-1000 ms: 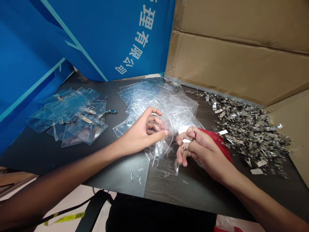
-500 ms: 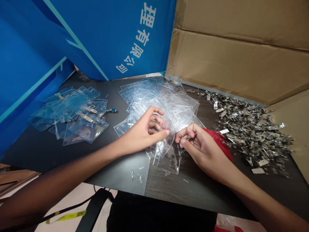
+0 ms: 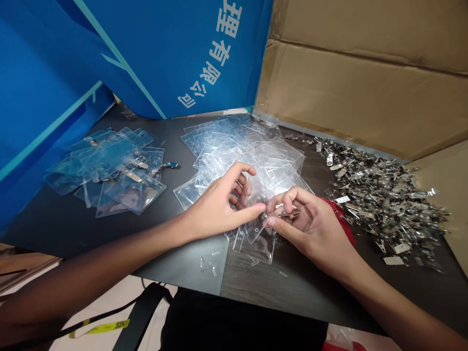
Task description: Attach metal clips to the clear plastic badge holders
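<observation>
Clip (image 3: 290,213) lies between right fingers (image 3: 283,227), pinched close; left fingers (image 3: 248,214) pinch clear sleeve (image 3: 259,193).

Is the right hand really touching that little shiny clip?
Touching. The head view shows the metal clip in the right hand, with a curled finger lying across it and no gap between them.

Right of the large, glossy plastic sleeve pile (image 3: 241,146) lie shiny metal clips (image 3: 391,204), with matt cardboard (image 3: 351,92) at its right rear.
</observation>
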The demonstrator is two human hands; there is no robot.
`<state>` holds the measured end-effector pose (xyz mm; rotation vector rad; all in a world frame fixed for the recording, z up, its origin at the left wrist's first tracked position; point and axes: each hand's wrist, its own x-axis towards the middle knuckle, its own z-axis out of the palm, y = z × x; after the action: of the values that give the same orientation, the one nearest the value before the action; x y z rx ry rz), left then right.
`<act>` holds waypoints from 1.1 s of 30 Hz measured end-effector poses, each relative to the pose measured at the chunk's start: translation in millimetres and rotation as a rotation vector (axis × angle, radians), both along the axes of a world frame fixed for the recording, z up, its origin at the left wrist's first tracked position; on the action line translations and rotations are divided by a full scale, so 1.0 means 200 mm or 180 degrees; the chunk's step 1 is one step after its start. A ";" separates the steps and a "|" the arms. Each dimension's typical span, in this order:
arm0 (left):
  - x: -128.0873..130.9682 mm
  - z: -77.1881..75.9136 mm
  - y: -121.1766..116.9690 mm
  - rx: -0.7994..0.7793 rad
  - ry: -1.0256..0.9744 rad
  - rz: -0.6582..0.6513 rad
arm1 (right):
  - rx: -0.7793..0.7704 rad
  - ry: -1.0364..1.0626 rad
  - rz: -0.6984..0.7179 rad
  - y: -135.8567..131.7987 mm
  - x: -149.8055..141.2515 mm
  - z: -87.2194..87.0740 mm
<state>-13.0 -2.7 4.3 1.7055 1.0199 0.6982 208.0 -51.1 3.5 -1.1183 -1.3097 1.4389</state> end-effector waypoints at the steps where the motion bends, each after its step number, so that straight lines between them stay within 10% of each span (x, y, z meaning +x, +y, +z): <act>1: 0.00 0.00 0.00 0.0047 0.0015 -0.0010 | -0.0038 -0.0005 -0.0052 0.00 0.00 -0.01; 13: -0.01 -0.04 0.01 -0.0320 -0.0508 -0.0374 | -0.0886 0.0628 0.0017 0.01 0.03 -0.04; 33: -0.02 -0.04 0.07 -0.0532 -0.1253 -0.0762 | -0.0726 0.0947 0.0394 0.00 0.02 -0.01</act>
<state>-17.2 11.7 -2.8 1.4411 0.5722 0.7327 213.0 -51.6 1.8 -0.9329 -1.0384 1.8050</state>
